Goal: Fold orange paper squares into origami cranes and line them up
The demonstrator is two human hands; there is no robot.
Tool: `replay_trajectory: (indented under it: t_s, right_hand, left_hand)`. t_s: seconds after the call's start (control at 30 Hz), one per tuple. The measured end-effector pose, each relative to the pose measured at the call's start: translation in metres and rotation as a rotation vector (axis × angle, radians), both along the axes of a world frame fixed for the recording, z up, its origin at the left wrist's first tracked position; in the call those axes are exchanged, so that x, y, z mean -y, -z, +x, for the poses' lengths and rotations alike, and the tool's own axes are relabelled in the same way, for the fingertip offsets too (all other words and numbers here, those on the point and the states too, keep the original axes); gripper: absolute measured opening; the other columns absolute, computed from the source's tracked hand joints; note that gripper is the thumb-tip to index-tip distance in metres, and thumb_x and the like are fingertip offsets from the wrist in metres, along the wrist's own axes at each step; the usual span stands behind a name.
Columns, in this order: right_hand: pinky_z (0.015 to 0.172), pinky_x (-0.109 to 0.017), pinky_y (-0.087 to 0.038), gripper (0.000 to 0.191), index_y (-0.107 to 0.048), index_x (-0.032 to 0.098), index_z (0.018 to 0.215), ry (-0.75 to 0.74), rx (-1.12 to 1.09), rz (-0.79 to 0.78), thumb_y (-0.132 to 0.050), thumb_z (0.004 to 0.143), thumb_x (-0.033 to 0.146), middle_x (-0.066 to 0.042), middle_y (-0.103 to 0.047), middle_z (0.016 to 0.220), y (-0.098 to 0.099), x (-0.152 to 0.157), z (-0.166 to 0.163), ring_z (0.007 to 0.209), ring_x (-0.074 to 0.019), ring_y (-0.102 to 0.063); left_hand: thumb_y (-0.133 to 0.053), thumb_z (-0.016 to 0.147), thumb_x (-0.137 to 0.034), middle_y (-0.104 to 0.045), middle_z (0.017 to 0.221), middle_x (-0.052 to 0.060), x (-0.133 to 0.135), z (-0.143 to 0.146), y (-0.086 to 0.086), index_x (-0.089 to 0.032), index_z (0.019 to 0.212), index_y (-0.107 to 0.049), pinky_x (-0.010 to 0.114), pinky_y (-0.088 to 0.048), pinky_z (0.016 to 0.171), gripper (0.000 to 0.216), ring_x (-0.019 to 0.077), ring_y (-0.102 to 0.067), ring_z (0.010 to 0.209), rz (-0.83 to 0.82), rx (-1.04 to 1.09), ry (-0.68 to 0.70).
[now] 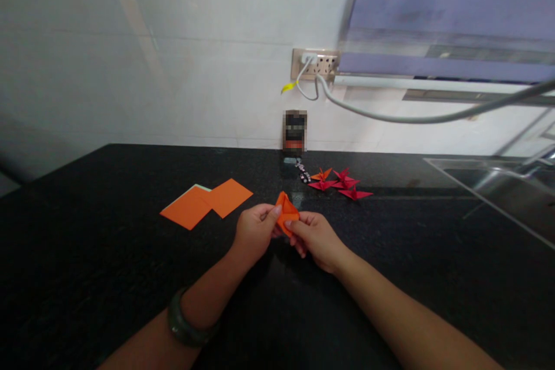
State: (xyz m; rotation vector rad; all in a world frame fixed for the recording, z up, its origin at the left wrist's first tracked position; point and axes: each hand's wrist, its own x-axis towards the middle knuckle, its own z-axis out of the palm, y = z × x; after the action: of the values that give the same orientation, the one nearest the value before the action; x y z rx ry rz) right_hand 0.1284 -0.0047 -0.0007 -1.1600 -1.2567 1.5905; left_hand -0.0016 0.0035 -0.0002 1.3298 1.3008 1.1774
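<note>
A partly folded piece of orange origami paper is held up between both hands over the dark countertop. My left hand pinches its left edge, thumb on the front face. On the lower right side, my right hand grips the same paper with the thumb pressed on its front; the fingers behind are partly hidden. Left of the hands lie flat orange paper squares, overlapping a stack of orange sheets with a pale edge showing. Beyond my right hand sit several folded paper cranes, red ones and an orange one.
A phone-like dark object, blurred out, leans on the wall, with a beaded strap before it. A grey cable hangs from the wall socket. A metal sink is set in the counter at right.
</note>
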Motion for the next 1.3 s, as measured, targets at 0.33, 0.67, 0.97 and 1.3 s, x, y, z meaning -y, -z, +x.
replay_trajectory:
  t_s: [0.33, 0.67, 0.97, 1.3]
  right_hand:
    - [0.025, -0.014, -0.02, 0.012, -0.049, 0.016, 0.055, -0.068, -0.055, -0.079, -0.05, 0.065, 0.021, 0.009, -0.045, 0.036, -0.004, 0.006, -0.005, 0.025, -0.002, -0.03]
    - [0.025, -0.014, -0.022, 0.026, -0.051, 0.015, 0.056, -0.058, -0.066, -0.088, -0.056, 0.068, 0.037, 0.007, -0.046, 0.037, -0.006, 0.007, -0.005, 0.025, -0.0024, -0.032]
    - [0.028, -0.016, -0.02, 0.014, -0.053, 0.016, 0.06, -0.03, 0.11, 0.024, -0.052, 0.069, 0.026, 0.009, -0.04, 0.037, -0.003, 0.003, -0.001, 0.028, -0.0032, -0.027]
    - [0.043, -0.02, -0.028, 0.024, -0.049, 0.018, 0.059, 0.274, 0.558, 0.522, -0.049, 0.077, 0.035, 0.004, -0.044, 0.048, 0.006, -0.003, 0.007, 0.044, -0.0084, -0.039]
  left_hand:
    - [-0.049, 0.074, -0.045, -0.05, 0.042, -0.003, 0.001, -0.003, 0.005, -0.016, 0.066, -0.06, 0.019, -0.034, 0.039, 0.032, 0.0101, -0.048, 0.04, 0.119, -0.189, -0.047]
    - [-0.05, 0.074, -0.041, -0.051, 0.044, -0.003, 0.001, -0.003, 0.003, -0.016, 0.067, -0.061, 0.019, -0.035, 0.041, 0.029, 0.0101, -0.048, 0.041, 0.153, -0.204, -0.064]
    - [-0.059, 0.068, -0.036, -0.058, 0.049, -0.002, 0.001, 0.001, 0.001, -0.013, 0.07, -0.06, 0.019, -0.04, 0.042, 0.023, 0.0096, -0.051, 0.042, 0.013, 0.024, 0.04]
    - [-0.057, 0.07, -0.037, -0.059, 0.053, 0.0, 0.002, 0.0, 0.002, -0.014, 0.07, -0.061, 0.019, -0.039, 0.044, 0.024, 0.0107, -0.053, 0.046, 0.07, -0.151, 0.006]
